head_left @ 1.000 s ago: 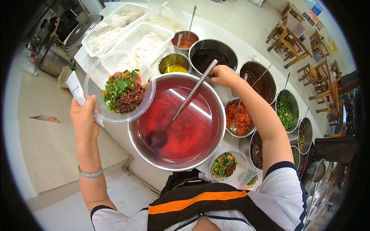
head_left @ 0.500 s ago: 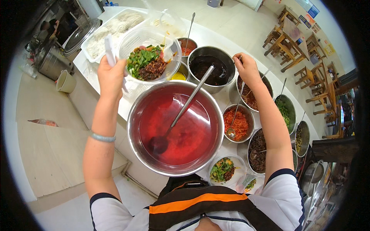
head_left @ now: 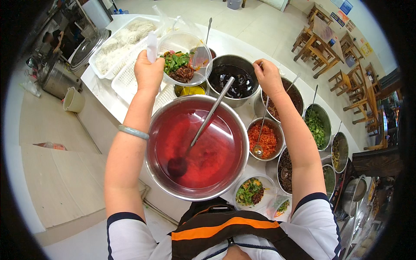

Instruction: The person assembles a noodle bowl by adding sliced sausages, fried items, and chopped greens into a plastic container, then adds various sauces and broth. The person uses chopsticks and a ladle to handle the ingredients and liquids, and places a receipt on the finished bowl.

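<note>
1 clear bowl of greens is above the counter, near the dark-liquid pot; left hand fingers grip its edge and a white slip; right hand fingers pinch a dark handle.

Clear round plastic bowl: chopped greens plus dark red-brown topping inside, held up over the counter. White slip at its left rim. Steel pot: near-black liquid, surface rippled, upright near counter's far edge.

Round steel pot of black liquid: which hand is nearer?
Right. The right hand is at the right rim of the pot; the left hand is farther left, holding a clear round plastic bowl.
</note>
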Available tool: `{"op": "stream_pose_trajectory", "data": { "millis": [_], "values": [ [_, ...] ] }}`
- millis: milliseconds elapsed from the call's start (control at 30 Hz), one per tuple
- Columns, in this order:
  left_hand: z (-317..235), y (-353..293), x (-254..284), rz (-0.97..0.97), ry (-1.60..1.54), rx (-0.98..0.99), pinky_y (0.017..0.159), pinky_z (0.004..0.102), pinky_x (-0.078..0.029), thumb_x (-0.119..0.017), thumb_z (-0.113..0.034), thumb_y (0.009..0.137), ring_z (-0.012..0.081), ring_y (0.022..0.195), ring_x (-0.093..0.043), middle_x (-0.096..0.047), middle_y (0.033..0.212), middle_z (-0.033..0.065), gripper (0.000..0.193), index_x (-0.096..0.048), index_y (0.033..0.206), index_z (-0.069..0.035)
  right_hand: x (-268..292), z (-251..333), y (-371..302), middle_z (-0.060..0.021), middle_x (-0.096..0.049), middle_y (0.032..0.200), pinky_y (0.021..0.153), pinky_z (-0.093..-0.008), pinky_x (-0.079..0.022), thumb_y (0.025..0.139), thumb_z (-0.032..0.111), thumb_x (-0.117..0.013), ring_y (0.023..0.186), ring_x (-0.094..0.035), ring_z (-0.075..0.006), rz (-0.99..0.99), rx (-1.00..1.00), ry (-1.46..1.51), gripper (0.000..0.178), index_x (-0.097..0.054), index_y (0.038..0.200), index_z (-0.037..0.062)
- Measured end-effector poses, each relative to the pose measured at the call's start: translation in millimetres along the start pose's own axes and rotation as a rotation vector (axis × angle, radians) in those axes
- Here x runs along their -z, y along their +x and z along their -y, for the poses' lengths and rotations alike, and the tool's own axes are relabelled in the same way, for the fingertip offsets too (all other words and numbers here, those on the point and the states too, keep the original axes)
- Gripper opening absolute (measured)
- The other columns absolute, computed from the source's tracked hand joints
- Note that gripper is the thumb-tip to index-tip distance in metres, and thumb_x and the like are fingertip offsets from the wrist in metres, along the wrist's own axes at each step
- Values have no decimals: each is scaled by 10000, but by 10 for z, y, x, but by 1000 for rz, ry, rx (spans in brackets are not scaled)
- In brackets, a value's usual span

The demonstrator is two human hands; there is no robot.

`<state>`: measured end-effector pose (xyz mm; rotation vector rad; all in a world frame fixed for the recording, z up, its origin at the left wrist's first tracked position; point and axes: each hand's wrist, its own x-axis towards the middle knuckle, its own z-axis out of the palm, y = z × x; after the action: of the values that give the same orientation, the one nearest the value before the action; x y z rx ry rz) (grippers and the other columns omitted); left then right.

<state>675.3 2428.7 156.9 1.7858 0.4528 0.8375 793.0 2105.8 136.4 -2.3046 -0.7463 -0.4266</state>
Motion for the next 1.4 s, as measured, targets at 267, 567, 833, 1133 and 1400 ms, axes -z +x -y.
{"op": "stream_pose_trajectory", "data": {
  "millis": [267, 567, 833, 1133, 1400],
  "values": [
    [-46, 23, -117, 9, 157, -24, 702, 368, -487, -612, -101, 708, 267, 713, -624, -653, 781, 149, 202, -595, 886, -8, 446, 168, 113, -148, -622, 690, 608, -323, -485, 885, 177, -588, 609, -612, -225, -87, -140, 148, 207, -634, 905, -24],
    [33, 70, -337, -10, 124, 97, 731, 388, -488, -667, -112, 699, 315, 793, -641, -662, 845, 183, 249, -610, 912, 3, 775, 1124, 49, -85, -613, 768, 590, -293, -482, 897, 125, -603, 644, -596, -182, -118, 160, 339, 132, -608, 944, 2],
    [113, 89, -178, -34, -83, 211, 460, 302, -432, -595, -29, 740, 147, 521, -519, -569, 706, 77, 204, -559, 937, 8, 554, 1084, -36, -75, -619, 824, 598, -274, -502, 881, 62, -613, 657, -613, -154, -235, 238, 440, 98, -602, 973, 27],
    [170, 99, 631, -123, -89, 189, 499, 291, -448, -615, -58, 741, 129, 573, -543, -594, 716, 70, 182, -576, 909, 2, 175, 101, -191, -150, -616, 867, 689, -349, -488, 871, 69, -596, 767, -615, -297, 41, 164, 36, 93, -602, 936, 3],
    [251, -49, 1240, -168, -90, 192, 501, 267, -430, -570, -33, 761, 114, 571, -520, -594, 761, 55, 212, -567, 971, -2, 212, 120, -469, -139, -605, 956, 766, -379, -496, 804, 22, -618, 872, -605, -320, 545, 236, -136, 189, -625, 992, 32]
  ]
}}
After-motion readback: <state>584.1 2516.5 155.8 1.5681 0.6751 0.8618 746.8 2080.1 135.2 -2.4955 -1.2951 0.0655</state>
